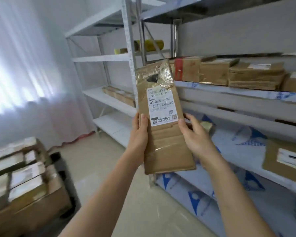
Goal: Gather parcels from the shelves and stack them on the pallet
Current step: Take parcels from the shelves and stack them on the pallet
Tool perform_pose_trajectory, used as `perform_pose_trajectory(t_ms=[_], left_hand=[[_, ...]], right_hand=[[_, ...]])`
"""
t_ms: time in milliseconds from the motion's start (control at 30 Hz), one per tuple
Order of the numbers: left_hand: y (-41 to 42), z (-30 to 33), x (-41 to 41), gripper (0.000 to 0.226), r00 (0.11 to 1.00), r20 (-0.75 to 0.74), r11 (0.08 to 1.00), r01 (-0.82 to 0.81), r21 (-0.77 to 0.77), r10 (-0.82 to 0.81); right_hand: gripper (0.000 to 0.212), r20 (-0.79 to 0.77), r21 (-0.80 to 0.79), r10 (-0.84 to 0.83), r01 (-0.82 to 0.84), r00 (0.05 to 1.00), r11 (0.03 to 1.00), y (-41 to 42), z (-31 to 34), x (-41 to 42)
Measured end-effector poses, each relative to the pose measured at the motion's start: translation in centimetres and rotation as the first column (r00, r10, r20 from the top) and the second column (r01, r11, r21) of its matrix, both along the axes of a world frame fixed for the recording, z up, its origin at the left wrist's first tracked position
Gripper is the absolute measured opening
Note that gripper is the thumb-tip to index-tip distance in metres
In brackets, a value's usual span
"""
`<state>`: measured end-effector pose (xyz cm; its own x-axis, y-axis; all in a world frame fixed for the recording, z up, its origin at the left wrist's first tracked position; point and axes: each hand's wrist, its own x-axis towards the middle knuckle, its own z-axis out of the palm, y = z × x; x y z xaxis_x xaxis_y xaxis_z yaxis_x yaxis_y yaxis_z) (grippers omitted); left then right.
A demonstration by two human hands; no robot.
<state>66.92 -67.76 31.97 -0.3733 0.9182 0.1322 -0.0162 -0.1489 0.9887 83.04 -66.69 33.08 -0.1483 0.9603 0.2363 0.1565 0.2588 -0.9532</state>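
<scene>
A long flat brown cardboard parcel point(162, 137) with a white shipping label and clear tape is held upright in mid-air in front of the shelves. My left hand point(139, 134) grips its left edge, thumb on the front face. My right hand point(193, 135) grips its right edge, thumb on the front near the label. More cardboard parcels point(229, 72) lie in a row on the right shelf at chest height. A stack of parcels point(22, 177) sits at the lower left, on what looks like a dark pallet point(61, 170).
Grey metal shelving point(229, 93) runs along the right, with another parcel point(284, 158) on a lower shelf lined with blue-and-white bags. A white shelf unit point(109, 98) stands at the back holding small boxes. White curtains hang on the left. The floor is beige tile.
</scene>
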Motion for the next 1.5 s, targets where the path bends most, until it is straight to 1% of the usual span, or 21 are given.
perform_pose_trajectory(t_ms=[67,133,233,300,400,500,600,700,833,900,1033,1167,1267,1300,1400,1433,1500], left_hand=[[-0.2,-1.1,-4.9,0.048,0.994,0.050,0.994,-0.093,-0.053,0.095],[-0.2,-2.1,-9.3,0.046,0.981,0.071,0.979,-0.173,-0.105,0.181],[0.1,-2.5,-14.7,0.044,0.958,0.071,0.946,-0.259,-0.196,0.277],[0.6,-2.8,-18.3,0.043,0.944,0.061,0.916,-0.298,-0.267,0.325],[1.1,-3.5,-23.6,0.042,0.920,0.099,0.885,-0.331,-0.327,0.380],[0.6,-5.1,-28.7,0.038,0.888,0.132,0.857,-0.371,-0.358,0.440],[-1.1,-6.9,-33.3,0.036,0.842,0.210,0.835,-0.399,-0.380,0.498],[-3.7,-8.2,-38.0,0.040,0.779,0.235,0.789,-0.469,-0.396,0.581],[-7.3,-9.2,-44.1,0.037,0.727,0.211,0.736,-0.548,-0.397,0.654],[-8.7,-9.8,-47.4,0.037,0.719,0.193,0.721,-0.560,-0.408,0.667],[-11.5,-10.2,-54.7,0.048,0.734,0.187,0.735,-0.556,-0.387,0.653],[-14.7,-9.4,-62.3,0.063,0.782,0.172,0.766,-0.497,-0.408,0.599],[-16.6,-8.7,-67.7,0.059,0.798,0.162,0.776,-0.482,-0.407,0.580],[-17.1,-8.5,-69.2,0.056,0.800,0.169,0.779,-0.475,-0.410,0.576],[-18.1,-8.9,-73.9,0.069,0.795,0.188,0.780,-0.467,-0.416,0.576],[-18.2,-9.1,-75.5,0.070,0.791,0.195,0.780,-0.468,-0.415,0.579],[-18.6,-9.9,-79.1,0.069,0.769,0.222,0.769,-0.477,-0.426,0.600]], right_hand=[[0.036,-0.064,-0.067,0.137,-0.142,0.988,0.988,1.3,-1.7,-4.9],[0.032,-0.105,-0.119,0.229,-0.241,0.968,0.963,2.5,-3.5,-9.6],[0.038,-0.158,-0.189,0.326,-0.352,0.932,0.917,4.2,-5.6,-15.8],[0.041,-0.199,-0.225,0.362,-0.401,0.911,0.888,5.6,-6.8,-19.6],[0.039,-0.245,-0.245,0.430,-0.484,0.869,0.840,7.6,-8.1,-25.0],[0.028,-0.244,-0.257,0.506,-0.559,0.827,0.788,8.8,-9.1,-30.4],[0.030,-0.236,-0.269,0.559,-0.606,0.795,0.749,8.6,-10.6,-36.1],[0.034,-0.222,-0.280,0.611,-0.650,0.760,0.706,6.8,-11.9,-41.8],[0.032,-0.214,-0.305,0.632,-0.666,0.745,0.681,4.1,-13.2,-49.4],[0.029,-0.231,-0.330,0.628,-0.667,0.743,0.668,2.8,-14.0,-53.2],[0.026,-0.226,-0.343,0.621,-0.658,0.751,0.670,0.0,-14.2,-60.7],[0.027,-0.237,-0.346,0.608,-0.650,0.758,0.676,-3.2,-13.6,-68.5],[0.030,-0.243,-0.360,0.603,-0.648,0.760,0.671,-5.3,-13.2,-73.8],[0.031,-0.243,-0.366,0.602,-0.646,0.761,0.670,-5.8,-13.1,-75.5],[0.026,-0.220,-0.370,0.603,-0.637,0.767,0.676,-6.7,-13.7,-80.3],[0.026,-0.208,-0.369,0.606,-0.636,0.767,0.678,-6.8,-13.9,-82.0],[0.031,-0.189,-0.367,0.625,-0.645,0.758,0.671,-6.9,-14.4,-85.8]])
